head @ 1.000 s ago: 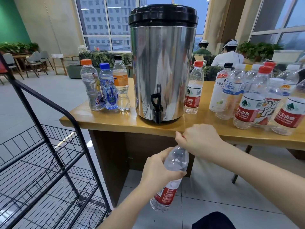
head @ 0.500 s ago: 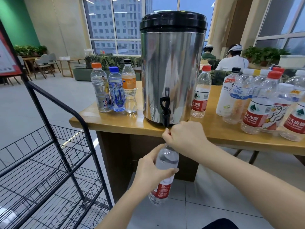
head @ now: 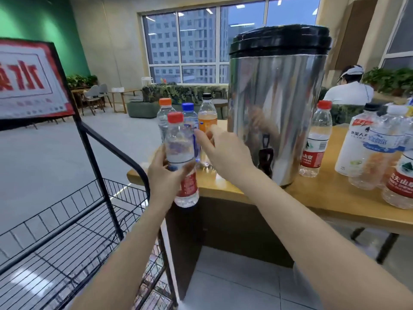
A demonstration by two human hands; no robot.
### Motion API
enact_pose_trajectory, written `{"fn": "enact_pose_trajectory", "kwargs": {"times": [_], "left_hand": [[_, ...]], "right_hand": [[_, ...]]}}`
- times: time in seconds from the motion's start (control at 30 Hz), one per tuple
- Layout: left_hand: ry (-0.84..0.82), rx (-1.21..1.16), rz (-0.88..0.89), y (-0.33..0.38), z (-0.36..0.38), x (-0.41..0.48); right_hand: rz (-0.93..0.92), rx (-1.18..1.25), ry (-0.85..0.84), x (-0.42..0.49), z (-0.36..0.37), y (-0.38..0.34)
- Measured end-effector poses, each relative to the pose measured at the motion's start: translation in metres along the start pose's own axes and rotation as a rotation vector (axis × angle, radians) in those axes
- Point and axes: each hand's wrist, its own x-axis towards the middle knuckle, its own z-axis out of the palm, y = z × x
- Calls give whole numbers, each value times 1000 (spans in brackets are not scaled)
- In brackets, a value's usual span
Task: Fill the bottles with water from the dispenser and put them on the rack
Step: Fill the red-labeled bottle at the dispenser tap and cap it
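while the left hand (head: 163, 175) wraps its fingers around the lower half, the clear, ribbed plastic bottle (head: 179, 139) with red cap and red label is held upright at the left end of the wooden table (head: 324, 198), just beside the black wire rack (head: 98, 175). the right hand (head: 223, 151) is close beside it, fingers loose, gripping nothing. three capped bottles (head: 187, 107) stand behind; rightward rises the shiny cylindrical steel dispenser (head: 274, 104), then more bottles (head: 377, 142).

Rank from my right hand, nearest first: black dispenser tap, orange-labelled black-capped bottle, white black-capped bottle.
1. Orange-labelled black-capped bottle, just behind the right hand.
2. Black dispenser tap, to its right.
3. White black-capped bottle, far to the right.
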Motion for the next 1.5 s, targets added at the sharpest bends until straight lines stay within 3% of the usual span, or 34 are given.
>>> {"fn": "enact_pose_trajectory", "kwargs": {"times": [0.13,0.37,0.53,0.63,0.77,1.5], "left_hand": [[134,32,56,-22,-9,68],[208,11,-33,-74,1,120],[178,-90,-133,-110,7,125],[71,-133,-223,-128,7,130],[-70,-94,-216,-135,10,139],[-112,-26,-229,-158,28,185]], "right_hand": [[133,182,-117,5,55,25],[350,285,-86,24,124,60],[455,336,-51,43,155,69],[536,382,-67,55,171,70],[561,279,-135,61,185,67],[673,70,-84,106,215,75]]}}
